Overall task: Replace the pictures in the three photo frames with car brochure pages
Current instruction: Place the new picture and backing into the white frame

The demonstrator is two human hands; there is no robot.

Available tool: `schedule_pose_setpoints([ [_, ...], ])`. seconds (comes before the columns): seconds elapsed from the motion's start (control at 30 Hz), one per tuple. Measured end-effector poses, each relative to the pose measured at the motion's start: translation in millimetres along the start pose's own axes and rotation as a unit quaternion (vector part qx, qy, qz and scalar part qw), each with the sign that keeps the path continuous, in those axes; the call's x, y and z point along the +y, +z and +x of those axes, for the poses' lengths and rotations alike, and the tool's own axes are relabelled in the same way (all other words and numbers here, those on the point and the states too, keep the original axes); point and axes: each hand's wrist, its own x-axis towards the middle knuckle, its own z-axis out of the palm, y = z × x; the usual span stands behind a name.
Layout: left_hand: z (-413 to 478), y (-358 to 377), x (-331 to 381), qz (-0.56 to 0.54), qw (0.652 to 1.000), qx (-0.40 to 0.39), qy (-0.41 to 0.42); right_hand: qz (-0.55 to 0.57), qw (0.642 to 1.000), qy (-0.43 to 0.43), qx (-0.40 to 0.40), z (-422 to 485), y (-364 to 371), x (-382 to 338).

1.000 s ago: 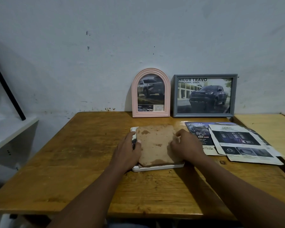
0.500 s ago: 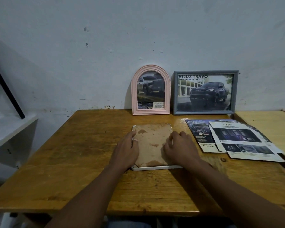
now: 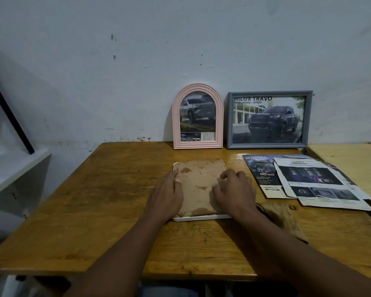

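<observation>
one view only, from the wide-angle camera worn on my head. it faces forward and down, across the bench (image 3: 107, 211) to the wall (image 3: 137, 61) behind, nearly square-on. it sits close: my forearms (image 3: 120, 254) fill the bottom edge and my fingers (image 3: 228, 173) lie mid-frame.

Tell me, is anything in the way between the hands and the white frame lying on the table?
Nothing visible. The left hand and right hand touch the brown stained backing board of the white rectangular frame.
</observation>
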Motion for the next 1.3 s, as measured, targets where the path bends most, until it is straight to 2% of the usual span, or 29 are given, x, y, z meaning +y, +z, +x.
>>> schedule_pose_setpoints([
  [0.17, -2, 0, 4, 0.011, 1.000, 0.001, 0.018, 0.043, 0.998, -0.010, 0.041, 6, -11, -5],
  [0.23, -2, 0, 3, 0.013, 1.000, 0.000, 0.017, 0.107, 0.993, -0.008, 0.039, 10, -15, -7],
  [0.3, -1, 0, 1, 0.007, 1.000, 0.003, 0.016, 0.238, 0.970, 0.037, 0.021, 15, -22, -10],
  [0.37, -1, 0, 1, -0.008, 1.000, 0.012, 0.024, 0.363, 0.928, 0.089, 0.004, 20, -32, -14],
  [0.47, -1, -4, 4, -0.036, 0.997, 0.045, 0.055, 0.418, 0.902, 0.105, 0.009, 31, -51, -17],
  [0.57, 5, -13, 15, -0.053, 0.993, 0.078, 0.072, 0.403, 0.911, 0.081, 0.024, 44, -76, -20],
  [0.67, 15, -24, 40, -0.100, 0.990, 0.094, 0.044, 0.335, 0.940, 0.028, 0.066, 55, -105, -28],
  [0.77, 29, -37, 80, -0.196, 0.980, 0.033, 0.002, 0.275, 0.957, -0.034, 0.088, 58, -125, -40],
  [0.8, 33, -40, 93, -0.251, 0.968, -0.001, -0.018, 0.269, 0.959, -0.049, 0.079, 57, -129, -45],
  [0.87, 35, -45, 116, -0.383, 0.918, -0.074, -0.070, 0.282, 0.957, -0.067, 0.030, 53, -131, -54],
  [0.93, 34, -48, 132, -0.482, 0.863, -0.116, -0.097, 0.331, 0.939, -0.071, -0.055, 47, -125, -60],
  [0.97, 34, -48, 135, -0.506, 0.848, -0.125, -0.099, 0.353, 0.928, -0.073, -0.093, 43, -121, -62],
  [1.07, 36, -43, 134, -0.511, 0.842, -0.128, -0.117, 0.358, 0.919, -0.079, -0.147, 36, -104, -62],
  [1.17, 41, -39, 119, -0.503, 0.846, -0.071, -0.160, 0.399, 0.901, -0.062, -0.158, 37, -93, -56],
  [1.2, 42, -38, 114, -0.503, 0.845, -0.047, -0.174, 0.402, 0.903, -0.064, -0.138, 36, -90, -55],
  [1.23, 43, -38, 109, -0.508, 0.841, -0.031, -0.185, 0.374, 0.920, -0.075, -0.090, 38, -89, -52],
  [1.3, 42, -41, 102, -0.525, 0.827, -0.011, -0.198, 0.271, 0.957, -0.097, 0.038, 43, -89, -45],
])
